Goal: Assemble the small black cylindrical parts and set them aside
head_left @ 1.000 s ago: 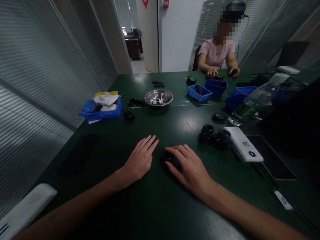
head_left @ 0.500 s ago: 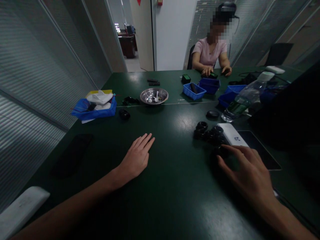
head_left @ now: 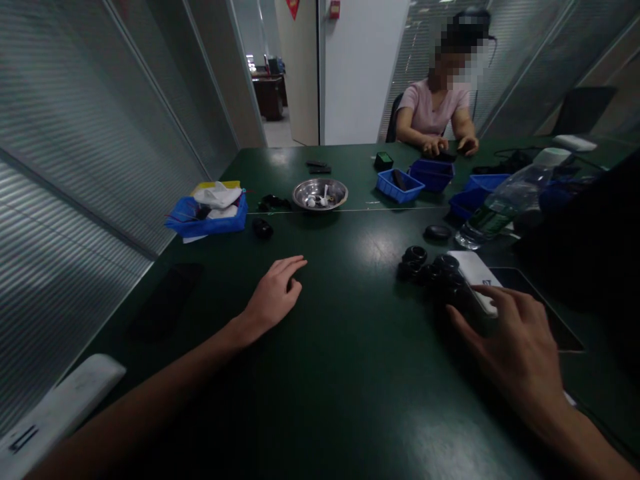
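Note:
My left hand (head_left: 274, 293) is over the dark green table (head_left: 350, 373), fingers stretched forward, thumb a little apart, nothing in it. On the right, my right hand (head_left: 520, 340) is open, with a gap between thumb and forefinger. Just beyond those fingertips lies a cluster of several shiny black ring-like pieces (head_left: 415, 257); their exact kind is unclear. A white box-like block (head_left: 475, 268) with a dark mark sits beside the cluster, partly behind my right hand. Under and behind that hand is a dark flat panel (head_left: 543, 303) with a light edge.
Across the table a person in a pink top (head_left: 434, 107) sits, hands on the tabletop. Blue trays (head_left: 400, 188), a clear bottle (head_left: 505, 203), a black mouse-like object (head_left: 437, 233), a metal bowl (head_left: 320, 195) and a filled blue basket (head_left: 213, 220) stand around. A white bar (head_left: 75, 400) lies lower left.
The view has swung slightly left, so everything sits further right. My left hand has turned, its thumb now apart from the fingers. My right hand stays by the black pieces.

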A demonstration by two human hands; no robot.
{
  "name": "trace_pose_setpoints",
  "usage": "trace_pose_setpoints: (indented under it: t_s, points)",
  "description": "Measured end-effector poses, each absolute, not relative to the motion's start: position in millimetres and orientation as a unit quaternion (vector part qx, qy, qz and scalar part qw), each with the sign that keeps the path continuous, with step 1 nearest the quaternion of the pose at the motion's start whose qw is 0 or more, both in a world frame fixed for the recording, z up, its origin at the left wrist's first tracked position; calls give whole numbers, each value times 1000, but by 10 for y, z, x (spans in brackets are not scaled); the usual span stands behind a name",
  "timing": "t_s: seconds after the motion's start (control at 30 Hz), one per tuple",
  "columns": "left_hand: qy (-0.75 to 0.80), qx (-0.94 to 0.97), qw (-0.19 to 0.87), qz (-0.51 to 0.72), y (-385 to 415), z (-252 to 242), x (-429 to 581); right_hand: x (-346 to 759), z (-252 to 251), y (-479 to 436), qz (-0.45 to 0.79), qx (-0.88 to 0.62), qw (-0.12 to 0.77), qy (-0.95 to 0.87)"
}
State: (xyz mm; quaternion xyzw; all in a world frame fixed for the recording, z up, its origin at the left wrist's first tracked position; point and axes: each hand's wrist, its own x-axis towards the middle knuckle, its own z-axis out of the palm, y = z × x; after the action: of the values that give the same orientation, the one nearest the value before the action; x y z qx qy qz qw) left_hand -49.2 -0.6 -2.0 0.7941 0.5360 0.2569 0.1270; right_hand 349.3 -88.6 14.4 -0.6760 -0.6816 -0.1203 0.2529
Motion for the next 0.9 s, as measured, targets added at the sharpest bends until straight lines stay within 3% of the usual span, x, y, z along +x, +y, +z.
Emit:
trace_pose_setpoints:
  t_s: [0.17, 0.27, 0.43, 0.9]
  points:
    - [606, 702, 43, 372, 569, -18, -853, 3399, 190, -952, -201, -597, 312, -712]
    - [679, 646, 32, 349, 964, -82, -1091, 3232, 214, -985, -214, -508, 342, -761]
    - [663, 694, 54, 276, 1274, -195, -1324, 2917, 208, -1003, -110, -444, 331, -825]
    - [668, 669, 49, 323, 1287, -233, -1426, 2574, 49, -924, 47, -402, 327, -854]
